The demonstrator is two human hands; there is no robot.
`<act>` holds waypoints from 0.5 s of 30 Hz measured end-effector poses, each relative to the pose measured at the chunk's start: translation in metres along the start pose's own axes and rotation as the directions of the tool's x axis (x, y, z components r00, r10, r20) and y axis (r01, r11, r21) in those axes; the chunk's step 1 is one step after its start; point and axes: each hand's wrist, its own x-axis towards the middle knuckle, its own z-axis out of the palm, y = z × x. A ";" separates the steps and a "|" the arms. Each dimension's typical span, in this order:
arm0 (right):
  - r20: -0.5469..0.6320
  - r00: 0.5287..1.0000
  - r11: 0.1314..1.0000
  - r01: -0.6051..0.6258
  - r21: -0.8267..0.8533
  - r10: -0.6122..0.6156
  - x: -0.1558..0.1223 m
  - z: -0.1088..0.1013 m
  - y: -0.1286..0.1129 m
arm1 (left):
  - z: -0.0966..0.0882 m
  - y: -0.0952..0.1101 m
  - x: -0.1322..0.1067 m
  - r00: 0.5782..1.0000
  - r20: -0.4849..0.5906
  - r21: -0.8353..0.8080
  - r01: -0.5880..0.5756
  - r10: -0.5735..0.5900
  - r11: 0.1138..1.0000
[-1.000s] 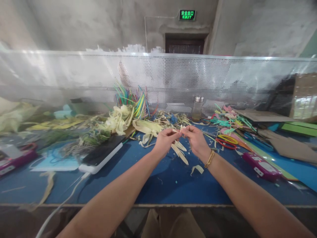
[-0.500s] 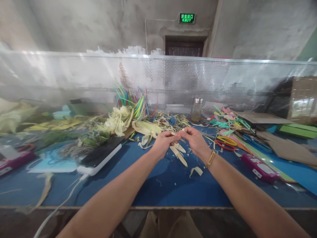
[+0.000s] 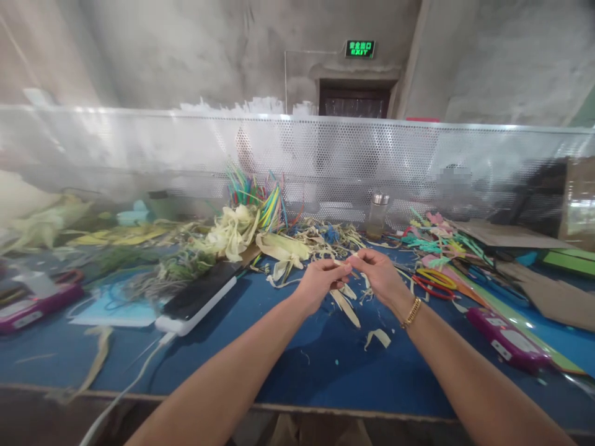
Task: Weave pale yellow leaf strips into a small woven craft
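Observation:
My left hand and my right hand meet above the blue table, fingers pinched together on a thin pale husk strip held between them. A gold bracelet circles my right wrist. Below the hands lie loose pale strips and a curled scrap. A heap of corn husks and a bunch of coloured strips sit beyond my left hand.
A dark tablet on a white base with a white cable lies left. Red and yellow scissors, a pink device, coloured paper and cardboard lie right. A glass jar stands by the perforated metal screen. Another pink device lies far left.
The camera has shifted slightly, so the scene sits lower and more to the right. Both hands stay together on the strip, fingers working it a little.

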 end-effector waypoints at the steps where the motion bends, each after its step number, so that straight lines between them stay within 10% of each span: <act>1: 0.011 1.000 1.000 -0.006 0.004 0.006 -0.001 0.000 -0.001 | 0.001 0.001 -0.001 1.000 -0.001 0.003 -0.008 0.008 1.000; 10: 0.092 0.987 0.913 -0.154 0.378 0.128 0.001 -0.022 -0.026 | 0.017 -0.001 -0.012 0.992 0.106 0.021 -0.078 0.075 0.997; 15: -0.030 0.962 0.962 -0.268 0.054 0.270 0.024 -0.033 -0.019 | 0.023 -0.010 -0.013 0.987 0.152 0.007 0.060 -0.060 0.998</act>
